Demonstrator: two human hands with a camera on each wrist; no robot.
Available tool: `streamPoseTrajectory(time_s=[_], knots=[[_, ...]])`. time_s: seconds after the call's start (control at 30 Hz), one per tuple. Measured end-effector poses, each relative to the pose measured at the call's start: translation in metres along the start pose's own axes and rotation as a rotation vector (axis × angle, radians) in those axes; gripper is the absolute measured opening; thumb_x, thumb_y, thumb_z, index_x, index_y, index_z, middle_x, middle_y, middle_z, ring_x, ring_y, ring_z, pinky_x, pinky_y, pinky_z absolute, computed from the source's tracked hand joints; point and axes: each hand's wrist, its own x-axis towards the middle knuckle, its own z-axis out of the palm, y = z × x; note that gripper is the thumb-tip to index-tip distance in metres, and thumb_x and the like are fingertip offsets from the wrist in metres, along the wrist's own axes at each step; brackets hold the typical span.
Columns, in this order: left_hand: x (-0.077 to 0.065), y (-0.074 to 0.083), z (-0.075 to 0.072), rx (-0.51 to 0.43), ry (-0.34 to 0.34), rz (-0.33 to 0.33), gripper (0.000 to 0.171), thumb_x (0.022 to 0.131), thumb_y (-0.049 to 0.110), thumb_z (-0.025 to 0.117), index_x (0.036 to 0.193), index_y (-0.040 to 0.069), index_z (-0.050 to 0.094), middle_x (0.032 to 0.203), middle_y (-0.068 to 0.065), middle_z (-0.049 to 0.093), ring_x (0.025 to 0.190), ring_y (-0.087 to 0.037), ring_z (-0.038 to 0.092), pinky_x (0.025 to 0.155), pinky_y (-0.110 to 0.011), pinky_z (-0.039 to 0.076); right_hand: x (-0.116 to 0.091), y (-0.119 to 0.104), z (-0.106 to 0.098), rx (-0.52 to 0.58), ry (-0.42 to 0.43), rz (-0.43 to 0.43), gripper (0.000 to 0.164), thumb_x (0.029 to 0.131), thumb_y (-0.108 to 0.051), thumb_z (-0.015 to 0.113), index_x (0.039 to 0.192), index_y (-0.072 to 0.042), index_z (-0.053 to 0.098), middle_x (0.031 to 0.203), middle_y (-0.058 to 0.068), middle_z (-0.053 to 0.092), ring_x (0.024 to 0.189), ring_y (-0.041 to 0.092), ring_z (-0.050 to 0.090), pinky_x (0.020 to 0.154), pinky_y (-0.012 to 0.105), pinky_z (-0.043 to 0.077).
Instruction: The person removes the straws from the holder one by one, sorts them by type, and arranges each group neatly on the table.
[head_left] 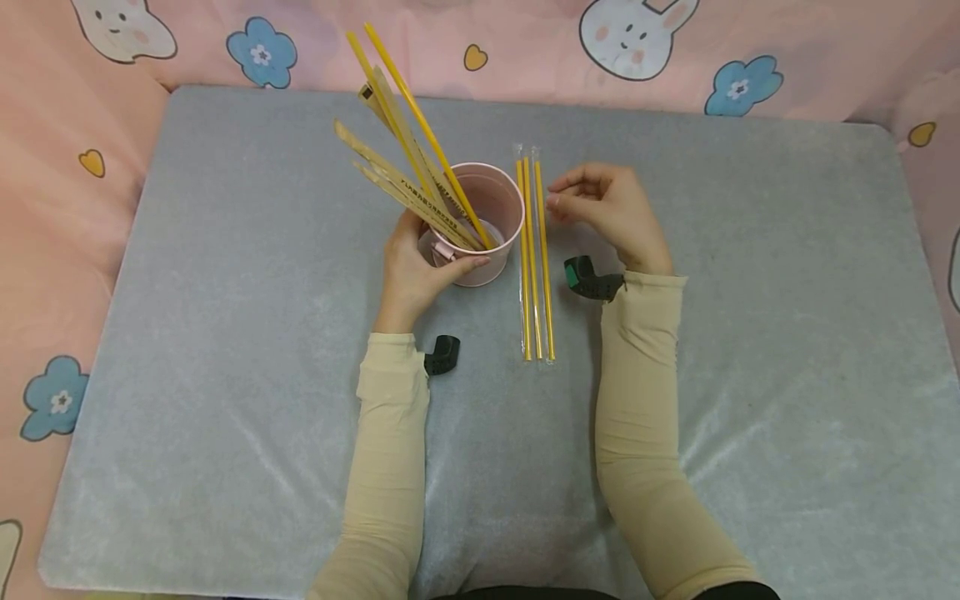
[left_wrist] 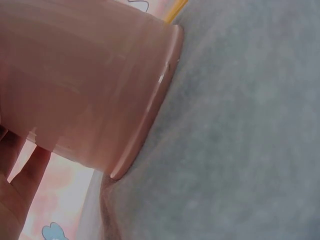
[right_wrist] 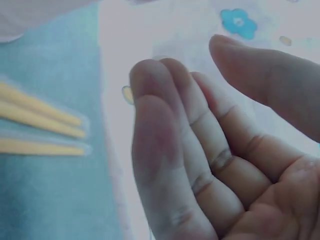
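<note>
A pink bucket [head_left: 498, 193] stands in the middle of the table, its side filling much of the left wrist view. Around its left side my left hand [head_left: 411, 283] grips it, thumb along the front just below the rim. Two yellow straws [head_left: 422, 118] and several brown paper-wrapped sticks [head_left: 390, 177] with printing lean out of it to the back left. Three yellow straws [head_left: 542, 258] in clear wrappers lie side by side right of the bucket. Just beyond them, my right hand [head_left: 618, 208] hovers with bent, relaxed fingers, thumb and fingertips apart and nothing between them.
Grey cloth covers the table [head_left: 247, 358]. A pink curtain [head_left: 420, 50] with rabbits, flowers and hearts hangs along the back and sides. Dark wrist cameras [head_left: 442, 357] sit on both beige sleeves [head_left: 390, 467].
</note>
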Motion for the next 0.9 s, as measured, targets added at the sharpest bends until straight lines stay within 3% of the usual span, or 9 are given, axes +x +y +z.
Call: streamPoseTrajectory(time_s=[0.37, 0.7, 0.9], knots=[[0.000, 0.001, 0.000, 0.002, 0.003, -0.010, 0.077, 0.061, 0.010, 0.089, 0.126, -0.005, 0.050, 0.120, -0.017, 0.058, 0.113, -0.024, 0.054, 0.100, -0.026, 0.039, -0.013, -0.027, 0.011, 0.157, 0.016, -0.147, 0.017, 0.081, 0.004, 0.070, 0.094, 0.013, 0.065, 0.080, 0.012, 0.067, 0.070, 0.023, 0.065, 0.068, 0.027, 0.055], [-0.001, 0.003, 0.002, 0.005, 0.012, 0.003, 0.077, 0.061, 0.011, 0.089, 0.126, -0.004, 0.051, 0.120, -0.016, 0.059, 0.112, -0.023, 0.055, 0.099, -0.026, 0.040, -0.018, -0.039, 0.024, 0.173, 0.018, -0.244, 0.010, 0.081, 0.009, 0.067, 0.091, 0.010, 0.067, 0.079, 0.011, 0.067, 0.067, 0.020, 0.065, 0.067, 0.025, 0.055], [-0.001, 0.004, 0.002, 0.009, 0.001, 0.014, 0.077, 0.062, 0.011, 0.089, 0.126, -0.004, 0.050, 0.120, -0.015, 0.058, 0.112, -0.022, 0.054, 0.099, -0.026, 0.039, -0.017, -0.043, 0.044, 0.029, 0.029, -0.391, 0.013, 0.082, 0.007, 0.068, 0.093, 0.014, 0.065, 0.079, 0.013, 0.067, 0.066, 0.017, 0.063, 0.061, 0.023, 0.052]])
